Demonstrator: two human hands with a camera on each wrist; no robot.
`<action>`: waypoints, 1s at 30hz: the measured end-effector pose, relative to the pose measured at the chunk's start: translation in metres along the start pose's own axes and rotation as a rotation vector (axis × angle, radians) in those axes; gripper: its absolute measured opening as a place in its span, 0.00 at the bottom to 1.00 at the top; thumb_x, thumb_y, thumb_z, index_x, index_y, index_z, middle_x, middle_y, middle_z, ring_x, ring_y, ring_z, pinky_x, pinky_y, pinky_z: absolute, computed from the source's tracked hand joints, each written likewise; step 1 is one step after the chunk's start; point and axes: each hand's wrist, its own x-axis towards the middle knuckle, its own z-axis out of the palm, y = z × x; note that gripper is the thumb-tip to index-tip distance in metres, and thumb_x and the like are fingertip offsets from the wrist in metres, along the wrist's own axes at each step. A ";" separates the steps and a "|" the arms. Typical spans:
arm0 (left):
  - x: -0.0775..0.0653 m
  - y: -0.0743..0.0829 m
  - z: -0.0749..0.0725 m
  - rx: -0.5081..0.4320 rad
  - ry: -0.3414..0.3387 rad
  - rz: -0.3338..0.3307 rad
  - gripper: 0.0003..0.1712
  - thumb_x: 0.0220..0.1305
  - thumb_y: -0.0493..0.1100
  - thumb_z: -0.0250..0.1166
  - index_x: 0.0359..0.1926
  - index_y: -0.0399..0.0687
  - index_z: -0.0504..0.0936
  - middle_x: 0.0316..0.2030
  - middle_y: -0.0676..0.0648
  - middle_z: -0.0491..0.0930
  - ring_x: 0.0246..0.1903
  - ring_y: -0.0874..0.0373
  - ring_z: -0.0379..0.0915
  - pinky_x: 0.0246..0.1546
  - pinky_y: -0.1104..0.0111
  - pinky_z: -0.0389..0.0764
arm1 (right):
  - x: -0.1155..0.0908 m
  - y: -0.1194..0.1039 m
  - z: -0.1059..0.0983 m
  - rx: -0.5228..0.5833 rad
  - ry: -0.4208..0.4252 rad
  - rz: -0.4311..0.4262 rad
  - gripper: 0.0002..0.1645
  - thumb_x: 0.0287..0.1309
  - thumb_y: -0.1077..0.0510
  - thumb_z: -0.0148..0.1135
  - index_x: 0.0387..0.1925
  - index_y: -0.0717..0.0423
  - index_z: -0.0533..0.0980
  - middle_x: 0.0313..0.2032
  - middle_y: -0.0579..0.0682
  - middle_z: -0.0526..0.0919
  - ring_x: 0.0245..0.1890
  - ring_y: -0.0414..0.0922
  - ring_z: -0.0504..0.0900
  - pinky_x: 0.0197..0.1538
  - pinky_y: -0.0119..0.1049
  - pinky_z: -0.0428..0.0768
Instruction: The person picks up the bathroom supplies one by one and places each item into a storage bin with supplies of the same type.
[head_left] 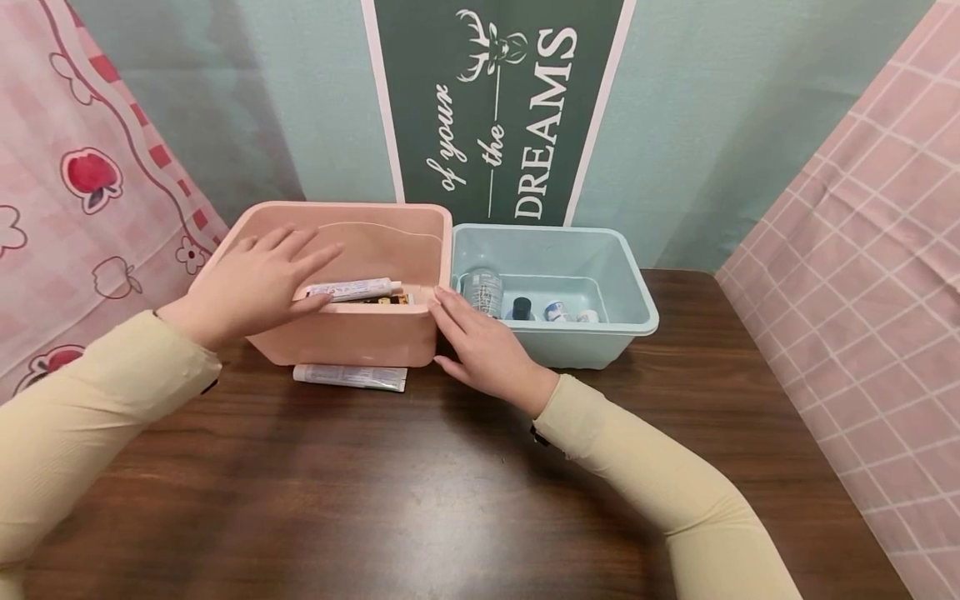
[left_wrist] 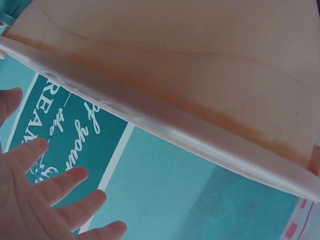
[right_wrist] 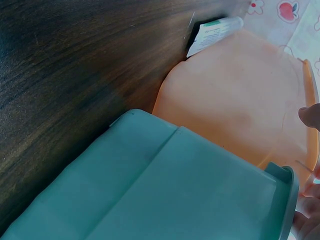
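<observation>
A pink plastic bin [head_left: 345,337] stands on the table, with a white tube [head_left: 352,290] and some dark and yellow packaging inside it. Over its left part hovers my left hand [head_left: 258,279], fingers spread and holding nothing; the left wrist view shows the same spread fingers [left_wrist: 60,187]. My right hand [head_left: 483,346] touches the bin's front right corner, its fingers fairly straight on the rim and the thumb lower down. Another tube [head_left: 349,377], white with a green end, lies on the table along the bin's front.
Beside the pink bin stands a light blue bin [head_left: 570,346] holding a clear printed bottle [head_left: 483,292], a dark-capped bottle [head_left: 521,308] and small white-and-blue containers [head_left: 557,312]. A wall hanging [head_left: 498,108] is behind; patterned cloths [head_left: 862,275] border the wooden table [head_left: 420,500].
</observation>
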 end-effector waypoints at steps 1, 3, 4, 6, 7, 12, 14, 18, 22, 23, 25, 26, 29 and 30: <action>-0.001 0.001 0.000 0.004 0.007 -0.002 0.38 0.60 0.58 0.60 0.68 0.48 0.63 0.63 0.35 0.61 0.61 0.38 0.55 0.51 0.39 0.61 | 0.000 0.000 0.000 0.000 0.000 0.000 0.44 0.55 0.49 0.63 0.66 0.66 0.58 0.67 0.62 0.59 0.69 0.50 0.53 0.64 0.42 0.61; -0.004 0.003 0.002 0.006 0.022 -0.004 0.37 0.60 0.57 0.60 0.67 0.48 0.63 0.63 0.35 0.61 0.61 0.38 0.55 0.51 0.39 0.61 | 0.000 0.000 0.000 0.000 -0.001 -0.002 0.44 0.55 0.49 0.63 0.66 0.66 0.58 0.67 0.62 0.59 0.69 0.50 0.53 0.65 0.42 0.60; -0.005 0.004 0.003 0.006 0.028 -0.004 0.37 0.60 0.56 0.60 0.67 0.48 0.64 0.63 0.35 0.61 0.61 0.38 0.55 0.51 0.39 0.61 | 0.000 0.001 0.000 0.000 -0.001 -0.003 0.44 0.55 0.49 0.63 0.66 0.66 0.58 0.67 0.62 0.59 0.69 0.50 0.54 0.65 0.42 0.60; -0.007 0.007 0.005 0.001 0.046 -0.002 0.36 0.59 0.56 0.60 0.66 0.48 0.65 0.63 0.35 0.62 0.61 0.37 0.55 0.50 0.39 0.62 | 0.000 0.001 0.001 0.000 -0.001 -0.004 0.44 0.55 0.49 0.63 0.66 0.66 0.58 0.67 0.62 0.59 0.69 0.50 0.54 0.65 0.42 0.60; -0.008 0.008 0.006 -0.001 0.056 -0.001 0.36 0.59 0.55 0.61 0.66 0.48 0.66 0.62 0.35 0.63 0.61 0.37 0.55 0.50 0.39 0.62 | 0.001 0.001 0.001 0.000 0.001 -0.006 0.44 0.55 0.49 0.63 0.66 0.66 0.58 0.66 0.62 0.59 0.69 0.51 0.54 0.65 0.42 0.60; -0.012 0.013 0.009 0.001 0.090 0.005 0.34 0.59 0.54 0.61 0.65 0.49 0.68 0.61 0.35 0.65 0.61 0.37 0.56 0.50 0.39 0.63 | 0.001 0.000 0.001 -0.001 0.004 -0.009 0.43 0.55 0.49 0.63 0.66 0.66 0.58 0.66 0.62 0.59 0.69 0.50 0.54 0.65 0.42 0.61; -0.014 0.015 0.009 0.001 0.096 0.011 0.34 0.59 0.54 0.61 0.65 0.49 0.68 0.61 0.35 0.65 0.61 0.37 0.55 0.51 0.39 0.62 | 0.001 0.000 0.001 -0.001 0.002 -0.006 0.43 0.55 0.49 0.63 0.66 0.66 0.58 0.66 0.62 0.59 0.69 0.50 0.54 0.65 0.42 0.60; -0.019 0.018 0.008 -0.005 0.114 0.026 0.35 0.56 0.54 0.63 0.65 0.50 0.67 0.61 0.34 0.65 0.61 0.36 0.55 0.49 0.38 0.63 | 0.000 0.000 0.001 0.001 -0.004 -0.004 0.44 0.55 0.49 0.63 0.66 0.66 0.58 0.67 0.62 0.59 0.69 0.50 0.54 0.64 0.42 0.61; -0.023 0.020 0.008 -0.007 0.136 0.038 0.36 0.54 0.53 0.63 0.64 0.50 0.68 0.60 0.34 0.66 0.60 0.36 0.58 0.47 0.39 0.64 | 0.001 0.001 0.000 0.000 0.002 -0.004 0.44 0.55 0.49 0.63 0.66 0.66 0.58 0.67 0.62 0.59 0.69 0.50 0.54 0.64 0.43 0.62; -0.024 0.020 0.008 -0.008 0.143 0.040 0.35 0.54 0.53 0.63 0.64 0.50 0.68 0.60 0.35 0.66 0.59 0.36 0.59 0.46 0.39 0.65 | 0.001 0.001 0.000 0.001 0.004 -0.004 0.44 0.55 0.49 0.63 0.66 0.66 0.59 0.67 0.62 0.59 0.69 0.50 0.54 0.64 0.43 0.62; -0.025 0.021 0.008 -0.008 0.140 0.041 0.35 0.55 0.52 0.63 0.64 0.50 0.68 0.60 0.35 0.66 0.59 0.36 0.59 0.47 0.39 0.65 | 0.001 0.001 0.000 0.000 0.007 -0.002 0.44 0.54 0.49 0.64 0.66 0.66 0.59 0.66 0.62 0.59 0.69 0.50 0.54 0.64 0.43 0.61; -0.026 0.022 0.008 -0.009 0.135 0.040 0.36 0.55 0.52 0.63 0.64 0.50 0.68 0.61 0.35 0.66 0.59 0.36 0.59 0.47 0.39 0.64 | 0.000 0.001 0.000 0.000 0.007 -0.001 0.44 0.54 0.49 0.63 0.66 0.66 0.59 0.66 0.62 0.59 0.69 0.50 0.54 0.65 0.42 0.61; -0.028 0.024 0.007 -0.013 0.116 0.036 0.37 0.54 0.52 0.64 0.65 0.50 0.67 0.61 0.34 0.65 0.61 0.37 0.58 0.49 0.38 0.63 | 0.000 0.000 0.000 0.003 0.007 -0.001 0.44 0.55 0.49 0.63 0.66 0.66 0.59 0.66 0.62 0.60 0.68 0.50 0.54 0.65 0.42 0.60; -0.028 0.025 0.008 -0.014 0.112 0.038 0.37 0.54 0.51 0.65 0.65 0.49 0.67 0.61 0.34 0.65 0.61 0.37 0.57 0.50 0.38 0.63 | 0.000 0.000 0.000 0.004 0.008 -0.002 0.43 0.55 0.49 0.63 0.66 0.66 0.59 0.66 0.62 0.60 0.68 0.50 0.54 0.65 0.42 0.60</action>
